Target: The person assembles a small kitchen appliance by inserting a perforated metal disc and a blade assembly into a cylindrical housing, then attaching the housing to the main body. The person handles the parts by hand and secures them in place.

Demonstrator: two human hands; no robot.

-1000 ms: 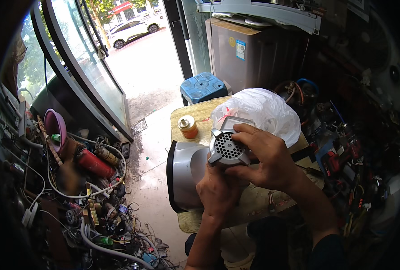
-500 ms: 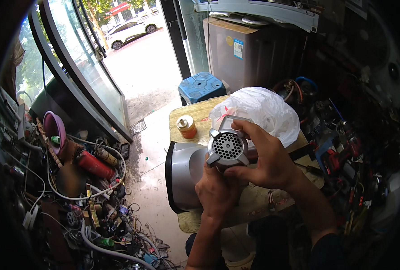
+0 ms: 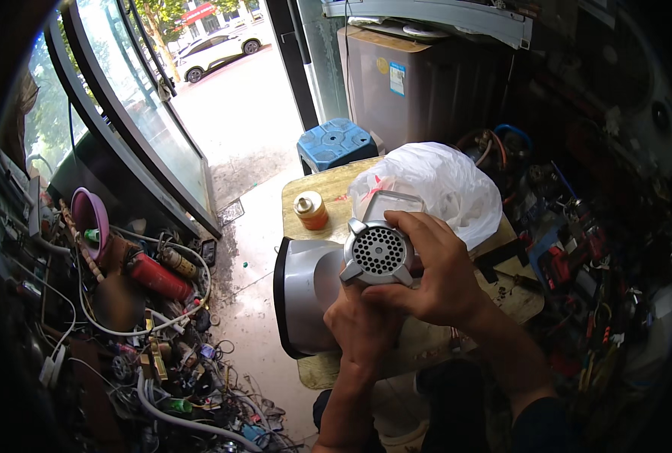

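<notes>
A metal meat grinder head (image 3: 379, 251) faces up, its round holed plate framed by a ring nut with several lugs. My left hand (image 3: 362, 321) is closed around it from below, the fingers mostly hidden. My right hand (image 3: 438, 272) grips the ring nut from the right, thumb at its lower edge and fingers at its upper edge. A rectangular metal tray (image 3: 396, 202) shows just beyond the ring. Beside my left hand, the silver grinder body (image 3: 298, 294) with a black rim rests on a worn wooden table (image 3: 328, 374).
A jar with amber liquid (image 3: 311, 210) stands at the table's far left, a white plastic bag (image 3: 441, 181) at the far right. Behind are a blue stool (image 3: 336, 143) and a grey bin-like cabinet (image 3: 419, 90). Hoses, a red cylinder (image 3: 160, 273) and loose parts crowd the left floor; tools clutter the right.
The grinder head and both hands have shifted slightly left and down in view. My right hand has turned a little around the ring nut, and the ring's lugs sit at a slightly different angle.
</notes>
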